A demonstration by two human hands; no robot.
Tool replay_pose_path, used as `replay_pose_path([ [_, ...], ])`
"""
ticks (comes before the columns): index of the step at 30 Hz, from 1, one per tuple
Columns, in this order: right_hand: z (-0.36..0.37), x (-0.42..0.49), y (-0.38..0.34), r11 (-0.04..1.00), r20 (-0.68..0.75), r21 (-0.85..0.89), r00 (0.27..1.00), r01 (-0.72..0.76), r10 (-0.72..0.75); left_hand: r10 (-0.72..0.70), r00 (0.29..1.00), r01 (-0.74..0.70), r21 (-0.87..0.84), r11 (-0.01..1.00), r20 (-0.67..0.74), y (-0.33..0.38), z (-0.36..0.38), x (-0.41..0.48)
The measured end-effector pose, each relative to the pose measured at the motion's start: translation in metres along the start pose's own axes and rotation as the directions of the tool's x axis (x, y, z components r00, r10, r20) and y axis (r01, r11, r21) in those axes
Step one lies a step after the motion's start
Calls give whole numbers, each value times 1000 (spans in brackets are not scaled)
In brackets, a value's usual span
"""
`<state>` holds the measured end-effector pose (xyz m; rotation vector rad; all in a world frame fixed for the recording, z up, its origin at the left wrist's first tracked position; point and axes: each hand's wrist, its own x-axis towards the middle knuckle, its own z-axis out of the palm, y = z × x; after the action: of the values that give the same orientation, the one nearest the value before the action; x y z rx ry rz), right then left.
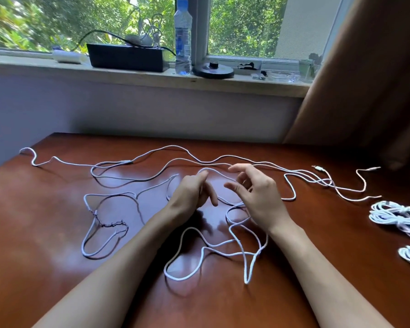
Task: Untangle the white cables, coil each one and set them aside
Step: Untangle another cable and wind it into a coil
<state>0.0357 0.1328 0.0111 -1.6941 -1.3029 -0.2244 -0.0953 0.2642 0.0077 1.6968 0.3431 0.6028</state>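
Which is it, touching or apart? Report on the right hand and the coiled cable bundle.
Apart. The head view shows tabletop between the right hand and the coiled cable bundle.

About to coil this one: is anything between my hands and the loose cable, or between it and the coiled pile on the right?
Nothing visible: the left hand and right hand are at the loose cable, and only bare table separates it from the coiled cables.
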Motion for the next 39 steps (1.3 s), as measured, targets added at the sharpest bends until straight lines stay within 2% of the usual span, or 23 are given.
replay_pose_path([
  [2,0,0,2,1000,27,-23,1000,11,-11,-62,998,60,-149,987,-8,2,1,2],
  [4,1,0,4,998,36,-58,999,19,-17,-124,992,127,-336,933,30,2,-1,3],
  [9,0,-2,4,986,62,-149,994,-77,87,-114,990,140,-722,677,85,11,-2,1],
  [11,0,-3,3,984,80,-146,990,-103,116,-104,993,112,-810,575,63,13,-3,0],
  [14,2,-3,1,993,139,-18,983,-115,116,-100,995,71,-896,438,30,15,-7,-2],
  [17,3,-5,-3,991,205,82,975,-109,90,-119,993,37,-930,365,-7,15,-15,1],
  [21,4,-5,-9,965,242,193,962,-176,127,-187,980,22,-904,428,-64,10,-16,10],
  [24,6,-7,-11,929,328,252,927,-270,180,-182,973,-38,-882,470,-139,12,-11,12],
  [29,12,-8,-12,981,320,77,936,-179,145,-191,936,-111,-765,635,-294,8,-4,12],
  [33,14,-9,-10,978,352,25,917,-207,185,-86,921,-143,-536,832,-380,4,4,12],
  [37,13,-8,-6,970,295,-16,925,-244,237,82,883,-220,-254,942,-463,5,7,11],
  [39,11,-7,-5,966,257,-21,933,-257,253,164,856,-253,-120,960,-490,6,6,10],
])
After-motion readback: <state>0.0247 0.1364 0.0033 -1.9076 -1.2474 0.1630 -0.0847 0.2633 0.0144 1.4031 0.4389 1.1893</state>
